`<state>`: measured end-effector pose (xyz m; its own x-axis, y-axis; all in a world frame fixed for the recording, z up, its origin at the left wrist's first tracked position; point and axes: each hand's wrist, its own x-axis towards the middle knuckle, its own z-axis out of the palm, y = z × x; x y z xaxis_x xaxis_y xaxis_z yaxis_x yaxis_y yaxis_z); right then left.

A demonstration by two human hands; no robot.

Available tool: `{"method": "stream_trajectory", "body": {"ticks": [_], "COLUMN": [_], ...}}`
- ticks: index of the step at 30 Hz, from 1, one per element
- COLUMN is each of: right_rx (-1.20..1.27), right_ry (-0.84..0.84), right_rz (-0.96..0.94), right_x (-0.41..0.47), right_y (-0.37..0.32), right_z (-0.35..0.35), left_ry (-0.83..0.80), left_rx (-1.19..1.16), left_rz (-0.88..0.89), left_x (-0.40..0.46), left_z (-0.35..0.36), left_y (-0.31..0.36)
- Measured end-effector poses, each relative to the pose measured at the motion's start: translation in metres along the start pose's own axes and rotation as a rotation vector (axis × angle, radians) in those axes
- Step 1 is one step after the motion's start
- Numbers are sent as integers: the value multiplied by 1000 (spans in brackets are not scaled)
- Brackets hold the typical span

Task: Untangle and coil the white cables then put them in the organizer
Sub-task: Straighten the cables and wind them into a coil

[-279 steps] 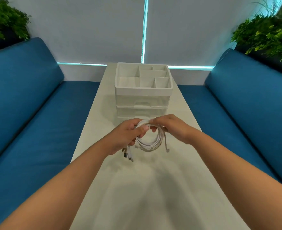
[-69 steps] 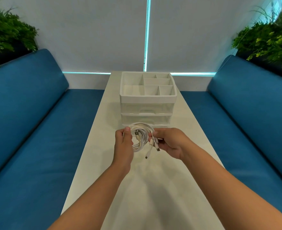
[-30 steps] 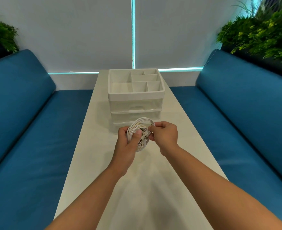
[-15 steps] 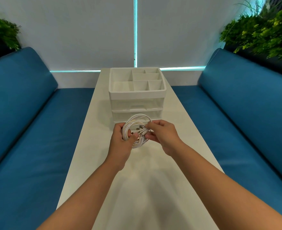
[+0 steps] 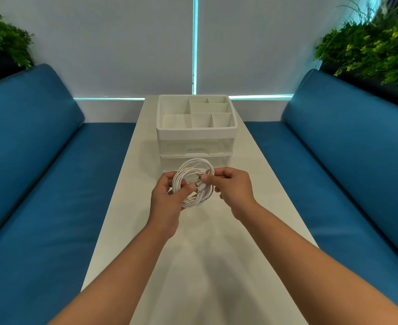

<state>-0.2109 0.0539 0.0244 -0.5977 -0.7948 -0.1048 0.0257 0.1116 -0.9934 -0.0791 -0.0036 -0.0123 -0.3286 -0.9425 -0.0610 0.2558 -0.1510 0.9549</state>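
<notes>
Both hands — left hand (image 5: pixel 167 198) gripping, right hand (image 5: pixel 230 187) pinching what looks like a plug end — hold the coiled white cables (image 5: pixel 193 181) before the organizer (image 5: pixel 196 132); loosened fingers could spring the loops

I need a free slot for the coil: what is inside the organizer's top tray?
The organizer tray's compartments look empty, only bare white floors and dividers. Near walls hide part of the front floors. The cable coil is outside, held by both hands.

Left hand (image 5: pixel 167 200) and right hand (image 5: pixel 233 188) are showing bare; forearms are showing uncovered, no sleeves reaching into view.
</notes>
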Motion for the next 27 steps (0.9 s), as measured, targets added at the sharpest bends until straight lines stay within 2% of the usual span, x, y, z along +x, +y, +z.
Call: {"method": "stream_trajectory", "body": {"ticks": [5, 12, 14, 18, 21, 27], "right_rx": [15, -155, -143, -157, -180, -66], "right_ry": [-7, 45, -30, -292, -400, -293], "right_rz": [-77, -98, -78, -104, -154, -150], "right_x": [-3, -4, -4, -2, -3, -8], "right_y": [7, 21, 20, 13, 8, 4], "right_z": [2, 8, 4, -10, -13, -9], "left_ry": [4, -38, -39, -55, -63, -59], "left_rx": [-35, 66, 97, 162, 144, 194], "left_rz": [-11, 9, 14, 21, -13, 8], "left_x": [0, -1, 0, 1, 3, 5], "left_z": [2, 9, 8, 9, 11, 18], "left_y": [3, 3, 3, 4, 6, 10]}}
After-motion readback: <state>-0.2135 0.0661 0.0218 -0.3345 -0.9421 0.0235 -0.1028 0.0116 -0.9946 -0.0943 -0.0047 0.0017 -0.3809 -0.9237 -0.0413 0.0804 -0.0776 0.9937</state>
